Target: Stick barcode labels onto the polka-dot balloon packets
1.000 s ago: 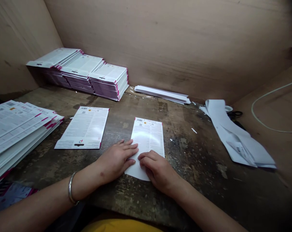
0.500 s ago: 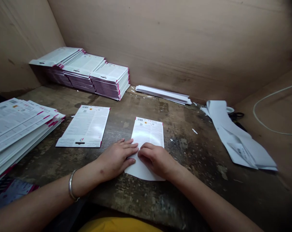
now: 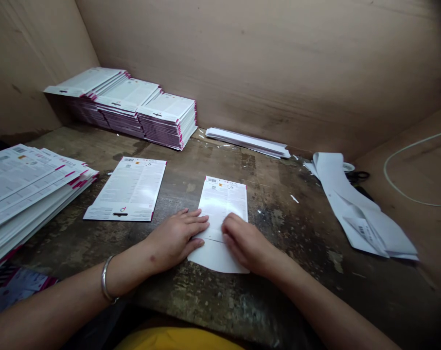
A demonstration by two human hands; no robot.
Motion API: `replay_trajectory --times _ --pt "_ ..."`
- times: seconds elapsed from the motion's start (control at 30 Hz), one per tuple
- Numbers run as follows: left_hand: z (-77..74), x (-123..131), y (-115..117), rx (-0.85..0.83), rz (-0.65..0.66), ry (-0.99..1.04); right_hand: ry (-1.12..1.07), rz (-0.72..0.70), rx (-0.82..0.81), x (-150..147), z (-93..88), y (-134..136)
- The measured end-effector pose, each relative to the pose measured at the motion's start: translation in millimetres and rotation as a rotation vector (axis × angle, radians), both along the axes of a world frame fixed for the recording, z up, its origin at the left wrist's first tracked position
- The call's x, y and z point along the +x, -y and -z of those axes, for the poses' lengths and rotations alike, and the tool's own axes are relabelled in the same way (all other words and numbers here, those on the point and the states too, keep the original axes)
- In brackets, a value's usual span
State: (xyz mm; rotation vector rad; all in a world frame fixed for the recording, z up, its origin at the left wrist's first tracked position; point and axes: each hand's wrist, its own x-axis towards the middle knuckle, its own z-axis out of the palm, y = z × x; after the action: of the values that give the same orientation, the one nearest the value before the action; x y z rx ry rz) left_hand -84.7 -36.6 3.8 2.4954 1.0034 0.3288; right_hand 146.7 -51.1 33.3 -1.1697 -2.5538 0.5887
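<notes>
A white printed card (image 3: 223, 206) lies on the worn table (image 3: 286, 228) in front of me, its near end folded over along a crease. My left hand (image 3: 176, 238) rests flat on the card's left edge, fingers stretched out. My right hand (image 3: 247, 243) presses on the fold at the card's right side, fingers curled down onto the paper. A second flat printed card (image 3: 127, 190) lies to the left of the hands. A metal bangle (image 3: 105, 287) is on my left wrist.
A fanned pile of flat cards (image 3: 26, 187) sits at the left edge. Stacks of cards with pink edges (image 3: 132, 109) stand at the back left against the cardboard wall. White strips (image 3: 247, 141), loose white paper (image 3: 359, 209) and a white cable (image 3: 410, 160) lie at the right.
My right hand has slid rightward along the fold, uncovering the crease in the middle of the card. My left hand has stayed in place.
</notes>
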Motion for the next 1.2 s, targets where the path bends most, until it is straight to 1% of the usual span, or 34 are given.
replay_trajectory --times 0.07,0.1,0.13,0.2,0.27,0.37,0.47,0.53,0.67,0.87,1.03,1.2 --pt "0.0 0 0 -0.002 0.007 -0.007 -0.083 0.112 -0.044 13 -6.7 4" --pt "0.0 0 0 -0.002 0.007 -0.008 -0.112 0.140 -0.060 16 -8.7 6" --pt "0.0 0 0 0.000 0.004 -0.008 -0.120 0.137 -0.066 17 -9.5 9" --pt "0.1 1 0 0.008 -0.003 -0.006 -0.072 0.064 -0.051 10 -6.8 12" --pt "0.3 1 0 0.015 -0.003 -0.003 -0.011 -0.006 -0.021 -3 0.1 15" --pt "0.4 0 0 0.014 0.006 0.003 -0.006 -0.040 0.066 -17 11.9 17" --pt "0.5 -1 0 0.008 0.011 0.010 -0.048 -0.082 0.126 -19 18.9 18" --pt "0.7 -1 1 0.003 0.006 0.011 -0.041 -0.107 0.133 -18 20.7 17" --pt "0.4 -1 1 -0.007 0.000 0.012 -0.048 -0.117 0.120 -16 21.8 16" --pt "-4.0 0 1 -0.024 0.002 0.025 -0.115 -0.057 0.055 -13 17.7 18" --pt "-4.0 0 0 -0.023 0.000 0.041 -0.129 -0.079 0.086 -15 15.8 20" --pt "-3.3 -1 0 -0.027 -0.001 0.028 -0.123 -0.082 -0.016 -4 12.6 22"
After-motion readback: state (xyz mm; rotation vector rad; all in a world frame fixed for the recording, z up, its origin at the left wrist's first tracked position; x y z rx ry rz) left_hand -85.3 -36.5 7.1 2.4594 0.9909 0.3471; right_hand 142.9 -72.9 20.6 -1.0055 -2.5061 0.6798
